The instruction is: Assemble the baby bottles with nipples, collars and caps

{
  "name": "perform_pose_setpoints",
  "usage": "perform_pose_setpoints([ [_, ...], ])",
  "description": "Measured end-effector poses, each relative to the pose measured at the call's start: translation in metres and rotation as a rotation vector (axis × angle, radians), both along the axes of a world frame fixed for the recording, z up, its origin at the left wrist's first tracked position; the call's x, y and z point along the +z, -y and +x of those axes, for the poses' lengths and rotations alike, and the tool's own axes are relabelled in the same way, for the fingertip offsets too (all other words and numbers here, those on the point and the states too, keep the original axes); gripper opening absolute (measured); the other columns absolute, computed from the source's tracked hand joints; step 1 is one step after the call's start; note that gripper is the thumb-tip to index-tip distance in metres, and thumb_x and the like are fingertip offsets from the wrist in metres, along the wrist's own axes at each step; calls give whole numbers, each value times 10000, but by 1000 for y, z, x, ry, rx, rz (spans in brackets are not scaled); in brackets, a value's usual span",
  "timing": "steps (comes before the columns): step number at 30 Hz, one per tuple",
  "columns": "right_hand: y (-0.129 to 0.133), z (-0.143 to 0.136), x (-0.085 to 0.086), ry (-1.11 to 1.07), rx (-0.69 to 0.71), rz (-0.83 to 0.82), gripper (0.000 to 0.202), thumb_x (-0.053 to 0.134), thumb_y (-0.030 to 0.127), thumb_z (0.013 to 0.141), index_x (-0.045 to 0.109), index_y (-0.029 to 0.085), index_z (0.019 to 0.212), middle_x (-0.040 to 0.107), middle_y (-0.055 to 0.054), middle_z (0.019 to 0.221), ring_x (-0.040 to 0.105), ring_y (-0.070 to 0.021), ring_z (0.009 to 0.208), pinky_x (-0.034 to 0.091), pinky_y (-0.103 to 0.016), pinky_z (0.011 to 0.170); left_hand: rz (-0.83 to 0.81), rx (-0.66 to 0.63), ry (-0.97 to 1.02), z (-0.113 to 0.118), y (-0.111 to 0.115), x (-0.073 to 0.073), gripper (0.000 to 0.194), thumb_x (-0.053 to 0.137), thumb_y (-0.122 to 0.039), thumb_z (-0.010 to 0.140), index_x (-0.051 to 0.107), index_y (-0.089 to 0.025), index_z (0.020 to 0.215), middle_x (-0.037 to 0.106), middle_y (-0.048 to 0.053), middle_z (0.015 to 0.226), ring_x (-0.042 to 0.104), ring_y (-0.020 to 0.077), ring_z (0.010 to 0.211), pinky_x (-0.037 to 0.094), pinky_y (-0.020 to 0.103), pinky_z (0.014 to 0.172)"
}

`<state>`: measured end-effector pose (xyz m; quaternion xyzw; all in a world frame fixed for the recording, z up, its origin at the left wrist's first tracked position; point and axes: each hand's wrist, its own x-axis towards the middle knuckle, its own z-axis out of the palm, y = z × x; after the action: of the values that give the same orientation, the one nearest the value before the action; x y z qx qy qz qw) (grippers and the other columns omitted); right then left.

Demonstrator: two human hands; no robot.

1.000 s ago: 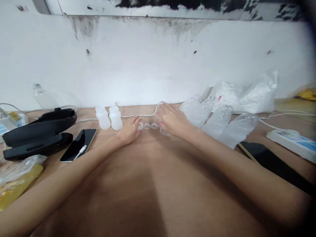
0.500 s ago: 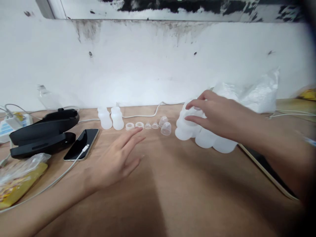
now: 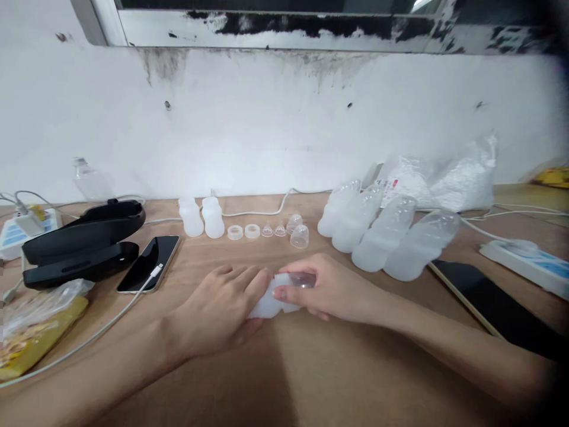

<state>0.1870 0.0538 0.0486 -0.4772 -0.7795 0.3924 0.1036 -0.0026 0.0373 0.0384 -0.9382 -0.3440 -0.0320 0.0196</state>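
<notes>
I now have both hands closed on one bottle (image 3: 265,303): the left hand (image 3: 222,303), empty moments ago, grips its body; the right hand (image 3: 340,289) grips its clear cap (image 3: 304,279).

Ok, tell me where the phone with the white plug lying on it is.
In the head view, the phone lies on the table's left side, just right of the black case.
</notes>
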Motion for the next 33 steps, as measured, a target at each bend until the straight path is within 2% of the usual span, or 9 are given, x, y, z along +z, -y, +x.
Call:
perform_pose_setpoints([
  [5,11,-7,1,-94,-52,-66,389,564,498,714,642,154,882,440,55,454,398,-71,404,320,-200,420,-39,0,-53,-5,7,10,269,496,-195,748,435,-165,1008,595,68,942,590,246,813,460,361,681],
  [9,0,22,-8,-129,-130,195,411,578,508,697,636,191,952,631,-12,710,576,-150,642,438,-259,609,-123,101,25,-32,0,-1,317,478,-305,781,406,-216,1077,616,50,914,612,229,760,452,308,620],
  [11,-11,45,-15,-2,-247,376,458,557,513,713,604,190,1034,649,-49,868,595,-195,761,446,-308,691,-104,248,80,-49,-7,-7,316,449,-354,805,400,-209,1081,621,63,886,618,228,721,439,297,584],
  [12,-16,55,-20,108,-231,451,489,568,512,703,592,176,1057,640,-70,915,594,-214,793,443,-329,714,-84,330,125,-55,-10,-8,330,451,-387,801,400,-204,1071,618,60,851,616,230,694,431,294,563],
  [15,-30,65,-35,369,-65,525,488,468,503,777,524,172,1132,566,-114,1044,587,-230,833,440,-360,729,-31,420,244,-61,-18,-8,383,462,-448,793,400,-189,1069,606,62,869,609,236,716,431,302,577],
  [19,-44,49,-46,545,-146,589,499,422,433,813,377,142,1216,572,-140,1032,598,-272,827,443,-352,641,24,398,291,-50,-20,-2,413,482,-457,784,407,-186,1087,597,78,940,598,254,790,438,309,598],
  [25,-59,33,-52,660,-353,775,676,423,540,794,265,119,1299,472,-188,1132,597,-287,761,444,-346,542,56,360,318,-46,-15,-1,436,486,-443,784,375,-200,1129,603,74,942,606,245,764,430,292,554],
  [29,-64,30,-57,676,-336,910,573,364,457,857,316,89,1294,405,-199,1231,507,-312,995,461,-361,688,59,384,302,-45,-15,-1,438,487,-459,780,385,-200,1117,603,78,953,603,259,781,434,304,566],
  [33,-71,32,-63,678,-303,896,466,371,369,874,396,91,1247,467,-173,1161,514,-284,982,450,-358,752,46,381,290,-45,-16,-4,449,471,-457,786,357,-204,1140,597,74,977,597,260,790,445,326,598],
])
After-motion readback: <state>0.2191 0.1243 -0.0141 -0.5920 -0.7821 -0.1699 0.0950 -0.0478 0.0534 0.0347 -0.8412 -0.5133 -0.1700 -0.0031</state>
